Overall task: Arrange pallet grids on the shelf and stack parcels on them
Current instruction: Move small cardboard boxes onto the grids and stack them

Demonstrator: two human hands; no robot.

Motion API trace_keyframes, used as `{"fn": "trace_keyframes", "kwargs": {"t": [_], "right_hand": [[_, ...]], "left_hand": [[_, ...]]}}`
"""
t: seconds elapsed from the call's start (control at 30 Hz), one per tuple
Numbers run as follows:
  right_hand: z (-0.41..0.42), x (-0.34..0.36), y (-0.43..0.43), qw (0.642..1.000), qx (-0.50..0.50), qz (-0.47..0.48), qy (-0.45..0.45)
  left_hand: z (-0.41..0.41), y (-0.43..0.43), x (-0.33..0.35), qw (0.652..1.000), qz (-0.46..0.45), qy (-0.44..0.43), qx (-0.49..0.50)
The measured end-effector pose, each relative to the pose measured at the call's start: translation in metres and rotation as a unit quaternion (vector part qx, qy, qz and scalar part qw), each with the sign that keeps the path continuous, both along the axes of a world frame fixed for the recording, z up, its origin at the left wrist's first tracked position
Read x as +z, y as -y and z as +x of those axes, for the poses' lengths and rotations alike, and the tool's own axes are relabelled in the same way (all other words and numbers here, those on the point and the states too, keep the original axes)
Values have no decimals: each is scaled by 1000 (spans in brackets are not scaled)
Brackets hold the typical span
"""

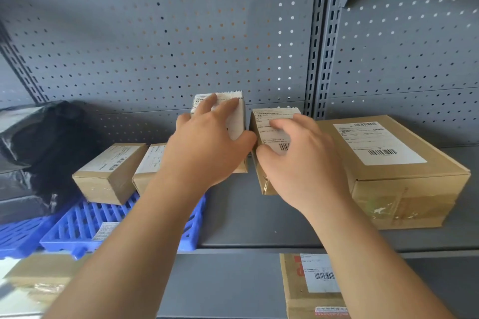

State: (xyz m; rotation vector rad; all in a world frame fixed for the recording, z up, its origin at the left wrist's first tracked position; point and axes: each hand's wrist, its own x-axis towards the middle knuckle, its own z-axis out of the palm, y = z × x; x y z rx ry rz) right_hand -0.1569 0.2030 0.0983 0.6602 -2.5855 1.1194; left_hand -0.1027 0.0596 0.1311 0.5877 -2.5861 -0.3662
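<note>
Both bare arms reach up from the bottom of the frame to the middle, where the left hand point(207, 147) grips a white parcel point(237, 123) and the right hand point(303, 163) grips a brown parcel point(267, 116), thumbs close together.

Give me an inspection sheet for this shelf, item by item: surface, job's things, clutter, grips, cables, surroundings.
surface: grey metal shelf, bare to the right of the grids.
job's things: blue pallet grids at the left carry a small parcel and a second small parcel; tall parcel and labelled parcel are in the hands; large parcel sits on bare shelf at the right.
clutter: black plastic bag over the grids' left end.
grips: left hand grips the tall parcel from above; right hand grips the labelled parcel beside it.
cables: nothing seen.
surroundings: perforated back panel, slotted upright, lower parcel on the level below.
</note>
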Motion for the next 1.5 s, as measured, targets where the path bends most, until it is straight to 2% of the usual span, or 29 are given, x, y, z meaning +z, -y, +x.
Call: {"fn": "trace_keyframes", "kwargs": {"t": [0.37, 0.6, 0.9, 1.3, 1.5], "right_hand": [[28, 29, 59, 996, 11, -80, -29], [61, 38, 138, 997, 26, -61, -26], [77, 30, 198, 1000, -14, -24, 7], [72, 22, 233, 1000, -9, 27, 14], [66, 18, 239, 999, -10, 31, 16]], "left_hand": [[47, 77, 27, 999, -16, -35, 10], [87, 154, 27, 999, -22, -20, 17], [110, 231, 17, 1000, -3, 9, 9], [98, 261, 4, 997, 64, 44, -30], [91, 264, 1, 995, 66, 70, -25]]}}
